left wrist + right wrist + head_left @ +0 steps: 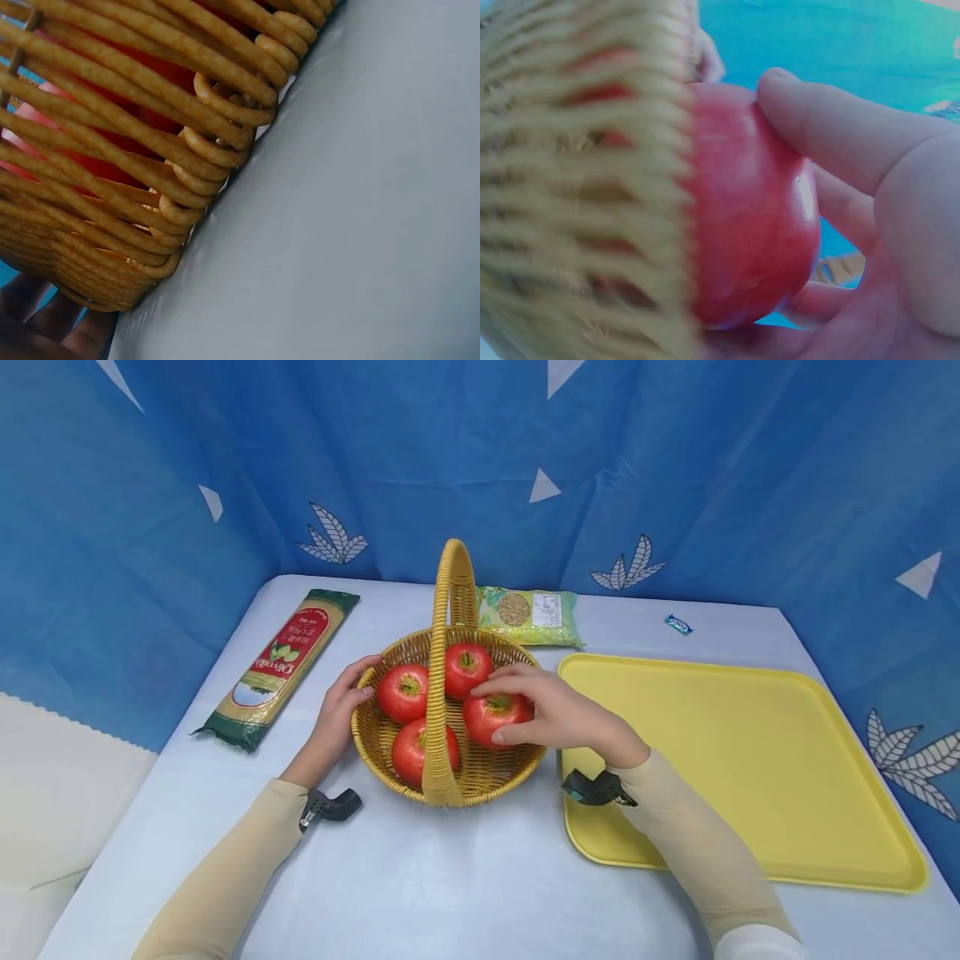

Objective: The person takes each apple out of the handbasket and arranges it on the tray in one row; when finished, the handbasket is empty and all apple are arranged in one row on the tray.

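Apple (482, 718) is in the right side of the basket (484, 770), under grip. Left to right: our left hand (336, 717) holds the basket's left rim, thumb at the edge, fingers against the outer wall; we want steady, light pressure there so it can't slide. Handle (437, 693) arches over the middle, with three other apples (408, 753) around it. Our right hand (558, 708) pinches the apple, thumb near side, fingers far side. We'd move it vertically, knuckles clear of handle and neighbours. Tray (750, 777) lies just right.
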A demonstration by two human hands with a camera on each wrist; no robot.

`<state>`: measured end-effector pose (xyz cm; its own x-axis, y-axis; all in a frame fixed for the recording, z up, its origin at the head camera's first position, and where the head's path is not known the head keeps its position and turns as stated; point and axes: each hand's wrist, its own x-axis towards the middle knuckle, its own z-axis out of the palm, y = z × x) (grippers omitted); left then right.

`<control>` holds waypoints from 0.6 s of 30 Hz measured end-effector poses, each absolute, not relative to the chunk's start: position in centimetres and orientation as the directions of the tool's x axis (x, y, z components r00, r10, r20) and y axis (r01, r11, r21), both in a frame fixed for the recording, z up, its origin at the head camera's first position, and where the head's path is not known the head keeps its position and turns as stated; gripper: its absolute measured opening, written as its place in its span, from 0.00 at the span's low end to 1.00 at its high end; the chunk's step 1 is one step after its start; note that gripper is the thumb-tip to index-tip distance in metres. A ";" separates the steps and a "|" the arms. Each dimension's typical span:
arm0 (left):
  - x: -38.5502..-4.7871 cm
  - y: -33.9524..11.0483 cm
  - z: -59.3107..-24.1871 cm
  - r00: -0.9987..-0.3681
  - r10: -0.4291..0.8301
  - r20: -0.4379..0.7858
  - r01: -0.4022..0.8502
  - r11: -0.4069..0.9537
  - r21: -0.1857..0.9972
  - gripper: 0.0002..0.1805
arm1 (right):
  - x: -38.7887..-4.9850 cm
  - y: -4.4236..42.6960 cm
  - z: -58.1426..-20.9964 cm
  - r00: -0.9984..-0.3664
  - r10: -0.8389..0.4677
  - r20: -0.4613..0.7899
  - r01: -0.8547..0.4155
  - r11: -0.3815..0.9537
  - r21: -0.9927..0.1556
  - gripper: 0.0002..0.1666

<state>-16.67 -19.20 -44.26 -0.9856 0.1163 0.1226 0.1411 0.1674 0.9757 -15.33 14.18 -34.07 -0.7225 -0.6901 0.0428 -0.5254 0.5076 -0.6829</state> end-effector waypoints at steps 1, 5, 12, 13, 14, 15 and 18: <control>-16.7 -19.2 -44.2 -0.986 0.115 0.121 0.140 0.166 0.976 0.30 | -15.5 14.6 -33.7 -0.729 -0.683 0.048 -0.518 0.504 -0.691 0.31; -16.7 -19.2 -44.3 -0.985 0.118 0.123 0.141 0.162 0.977 0.29 | -16.2 16.8 -32.1 -0.767 -0.640 0.050 -0.468 0.504 -0.726 0.32; -16.7 -19.2 -44.3 -0.984 0.123 0.131 0.151 0.163 0.975 0.29 | -18.2 21.0 -30.7 -0.827 -0.553 0.105 -0.458 0.553 -0.696 0.31; -16.7 -19.2 -44.3 -0.984 0.122 0.132 0.151 0.163 0.975 0.29 | -18.5 21.5 -30.6 -0.837 -0.536 0.110 -0.451 0.564 -0.691 0.31; -16.7 -19.2 -44.4 -0.984 0.121 0.132 0.151 0.163 0.975 0.30 | -18.7 22.1 -30.7 -0.848 -0.518 0.113 -0.443 0.574 -0.689 0.31; -16.7 -19.2 -44.4 -0.984 0.121 0.133 0.152 0.165 0.975 0.30 | -19.0 22.6 -30.8 -0.858 -0.501 0.114 -0.431 0.582 -0.689 0.31; -16.7 -19.3 -44.4 -0.983 0.120 0.136 0.156 0.171 0.973 0.30 | -19.6 24.0 -31.5 -0.887 -0.451 0.097 -0.382 0.600 -0.703 0.32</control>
<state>-16.74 -19.29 -44.39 -0.9834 0.1203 0.1361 0.1555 0.1706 0.9730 -19.61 23.95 -31.49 -0.8872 -0.4511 0.0973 -0.3821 0.5999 -0.7029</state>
